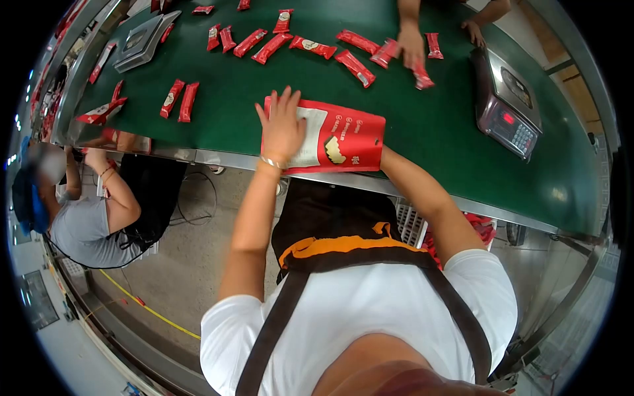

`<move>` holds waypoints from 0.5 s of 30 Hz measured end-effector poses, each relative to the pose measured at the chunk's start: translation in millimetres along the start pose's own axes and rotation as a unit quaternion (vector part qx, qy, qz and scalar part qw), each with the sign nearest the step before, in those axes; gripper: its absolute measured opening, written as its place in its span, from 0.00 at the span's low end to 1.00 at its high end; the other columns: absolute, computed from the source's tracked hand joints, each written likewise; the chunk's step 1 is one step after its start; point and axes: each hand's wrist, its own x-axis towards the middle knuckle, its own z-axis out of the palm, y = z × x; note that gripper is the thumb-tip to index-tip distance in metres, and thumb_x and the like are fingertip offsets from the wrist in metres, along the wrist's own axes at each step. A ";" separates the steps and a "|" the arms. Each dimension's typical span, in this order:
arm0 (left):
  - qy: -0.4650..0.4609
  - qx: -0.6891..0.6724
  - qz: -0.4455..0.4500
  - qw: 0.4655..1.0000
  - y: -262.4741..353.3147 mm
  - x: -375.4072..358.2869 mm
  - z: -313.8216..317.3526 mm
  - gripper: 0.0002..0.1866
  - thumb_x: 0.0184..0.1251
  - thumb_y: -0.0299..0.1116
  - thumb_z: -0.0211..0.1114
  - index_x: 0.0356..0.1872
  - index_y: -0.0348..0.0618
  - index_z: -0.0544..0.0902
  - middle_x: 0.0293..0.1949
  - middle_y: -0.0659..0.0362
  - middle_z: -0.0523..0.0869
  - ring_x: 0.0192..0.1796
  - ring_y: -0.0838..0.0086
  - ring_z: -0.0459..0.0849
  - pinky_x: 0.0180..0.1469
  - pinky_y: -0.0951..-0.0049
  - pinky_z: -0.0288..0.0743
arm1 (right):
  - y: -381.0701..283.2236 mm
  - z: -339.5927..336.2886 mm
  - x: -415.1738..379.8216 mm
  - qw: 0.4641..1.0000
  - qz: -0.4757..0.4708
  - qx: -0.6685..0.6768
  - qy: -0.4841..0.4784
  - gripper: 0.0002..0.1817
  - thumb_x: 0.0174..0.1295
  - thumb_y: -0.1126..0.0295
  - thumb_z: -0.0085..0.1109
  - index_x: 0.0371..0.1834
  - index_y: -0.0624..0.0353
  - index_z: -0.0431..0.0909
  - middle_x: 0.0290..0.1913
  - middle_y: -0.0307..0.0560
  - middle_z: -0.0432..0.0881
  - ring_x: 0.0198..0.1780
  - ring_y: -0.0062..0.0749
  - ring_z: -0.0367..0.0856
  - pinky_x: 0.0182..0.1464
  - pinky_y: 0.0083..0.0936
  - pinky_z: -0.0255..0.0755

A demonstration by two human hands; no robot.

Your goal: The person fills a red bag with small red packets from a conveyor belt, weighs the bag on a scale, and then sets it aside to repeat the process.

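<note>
The large flat red plastic pouch (333, 140) with white label panel lies at the green desk (429, 132)'s near edge—left hand (282, 125) spread flat on it, right hand hidden beneath at 3 o'clock—grip unclear.

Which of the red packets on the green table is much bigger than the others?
The large red pouch at the near table edge, under the left hand; the others are small narrow sachets.

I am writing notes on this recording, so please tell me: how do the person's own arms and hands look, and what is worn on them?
Both arms are bare below short white sleeves. The left hand wears no glove; a thin metallic bracelet circles its wrist. The right hand is hidden behind a red pouch, so nothing can be told of it.
</note>
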 end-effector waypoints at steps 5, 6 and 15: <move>-0.057 0.047 -0.036 0.997 36.5 -24.6 17.4 0.32 0.71 0.39 0.54 0.74 0.42 0.62 0.77 0.50 0.58 0.78 0.51 0.53 0.73 0.30 0.39 | 4.0 -15.4 -19.1 1.000 0.000 0.008 -0.022 0.23 0.54 0.72 0.63 0.57 0.53 0.79 0.48 0.54 0.83 0.49 0.40 0.82 0.51 0.34 0.77; -0.061 0.043 -0.040 0.996 37.2 -27.2 17.0 0.32 0.71 0.39 0.54 0.74 0.42 0.62 0.77 0.50 0.58 0.78 0.51 0.53 0.73 0.30 0.39 | 0.5 -32.8 -28.5 1.000 -0.004 0.002 -0.022 0.23 0.54 0.72 0.63 0.57 0.53 0.79 0.48 0.54 0.83 0.49 0.39 0.82 0.51 0.34 0.77; -0.090 0.031 -0.040 0.995 29.7 -23.9 22.9 0.31 0.73 0.40 0.52 0.74 0.40 0.61 0.78 0.48 0.56 0.79 0.52 0.53 0.74 0.33 0.39 | -36.1 -139.2 83.6 0.888 -0.016 -0.414 0.198 0.35 0.60 0.59 0.63 0.72 0.44 0.65 0.62 0.54 0.76 0.62 0.51 0.74 0.65 0.38 0.69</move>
